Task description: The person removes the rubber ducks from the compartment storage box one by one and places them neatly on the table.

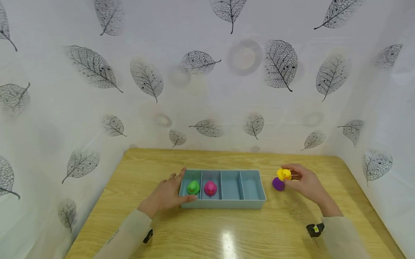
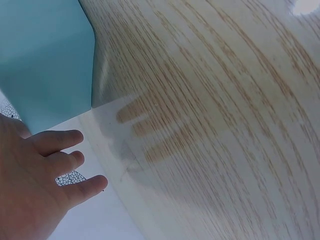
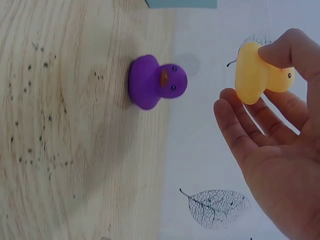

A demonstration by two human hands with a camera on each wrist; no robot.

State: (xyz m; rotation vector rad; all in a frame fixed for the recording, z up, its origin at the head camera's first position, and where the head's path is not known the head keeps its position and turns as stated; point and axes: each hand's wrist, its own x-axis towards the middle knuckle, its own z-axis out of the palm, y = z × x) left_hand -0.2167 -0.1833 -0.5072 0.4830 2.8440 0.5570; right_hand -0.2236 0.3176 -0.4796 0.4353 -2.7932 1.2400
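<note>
Wooden table (image 1: 203, 236), yellowish-brown, grain running side to side, far right corner rounded. Bright streak of reflected light (image 1: 229, 250) on tabletop, low centre of head view. Small dark specks (image 3: 42, 120) scattered over right part of surface, sharpest in right wrist view. White sheet (image 1: 201, 97) rising behind table and along both sides, printed with dark, net-veined leaves (image 1: 281, 64) at varied angles; blurred grey rings (image 1: 232, 58) among them.
</note>
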